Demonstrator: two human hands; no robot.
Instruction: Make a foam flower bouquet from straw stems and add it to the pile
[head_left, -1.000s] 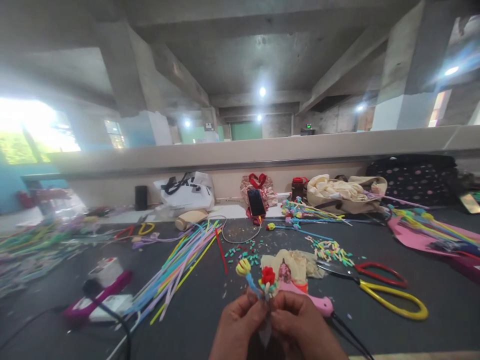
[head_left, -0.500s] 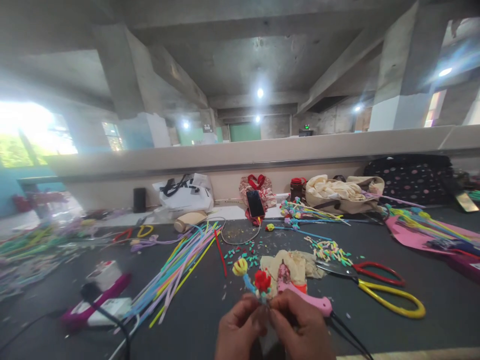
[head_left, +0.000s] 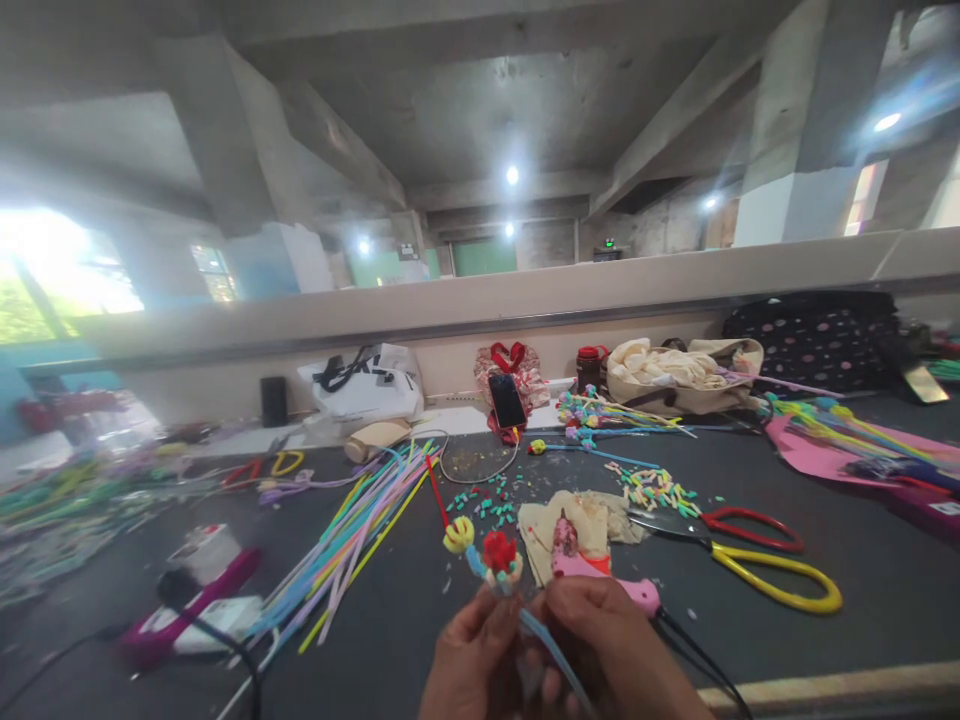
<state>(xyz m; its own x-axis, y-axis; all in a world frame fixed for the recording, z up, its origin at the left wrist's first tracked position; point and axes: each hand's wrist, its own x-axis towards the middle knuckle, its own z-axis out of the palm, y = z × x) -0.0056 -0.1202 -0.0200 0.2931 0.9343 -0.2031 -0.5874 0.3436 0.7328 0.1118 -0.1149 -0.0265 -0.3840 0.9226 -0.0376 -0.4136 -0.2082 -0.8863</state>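
While the left hand [head_left: 471,645] pinches under the red flower [head_left: 499,551], a blue stem [head_left: 551,648] slants down-right between both hands. Flower's nearer the left hand; right hand's [head_left: 604,632] grip, I can't tell.

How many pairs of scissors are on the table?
2. Big scissors lie right of the pink glue gun; a second, blurry pair lies on the left, behind the purple power strip. Others might be hidden under the clutter.

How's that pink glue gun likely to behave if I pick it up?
The pink glue gun will probably feel stiff, given its rigid-looking body. Its black cord, trailing away, may tug. The crumpled cloth beneath might drag along.
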